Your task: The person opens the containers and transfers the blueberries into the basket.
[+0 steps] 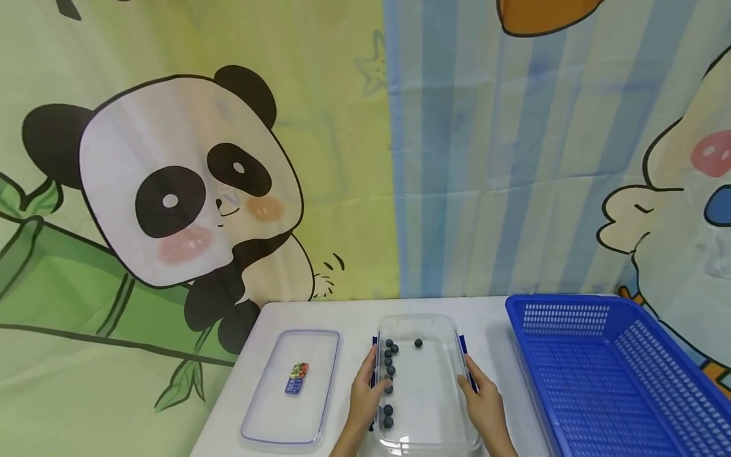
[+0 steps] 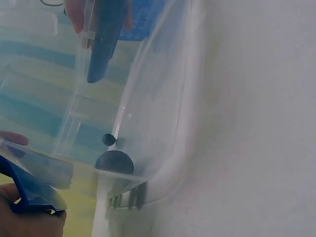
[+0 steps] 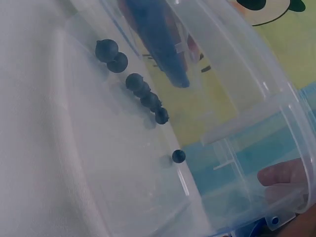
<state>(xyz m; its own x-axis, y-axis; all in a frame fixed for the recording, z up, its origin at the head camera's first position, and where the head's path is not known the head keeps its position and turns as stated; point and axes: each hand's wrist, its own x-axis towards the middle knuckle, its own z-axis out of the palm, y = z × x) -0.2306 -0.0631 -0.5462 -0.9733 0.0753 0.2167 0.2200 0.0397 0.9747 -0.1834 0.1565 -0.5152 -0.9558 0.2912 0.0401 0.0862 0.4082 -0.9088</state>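
A clear plastic container (image 1: 431,400) with blue side clips (image 1: 463,344) is held between both hands over the white table. My left hand (image 1: 364,395) grips its left wall, thumb over the rim. On the opposite wall my right hand (image 1: 484,401) holds on in the same way, near the right clip. Inside, several small dark round balls (image 1: 388,362), blueberry-like, line up along the left wall. One more ball (image 1: 419,343) lies apart near the far end. Through the clear wall, the right wrist view shows the row of balls (image 3: 149,100) along the floor's edge.
Left of the container lies a clear lid (image 1: 268,381) with a blue-tinted rim and a small colourful label (image 1: 296,378). A large blue perforated basket (image 1: 594,374) stands at the right. Behind the white table (image 1: 354,317) hangs a cartoon-printed curtain (image 1: 342,158).
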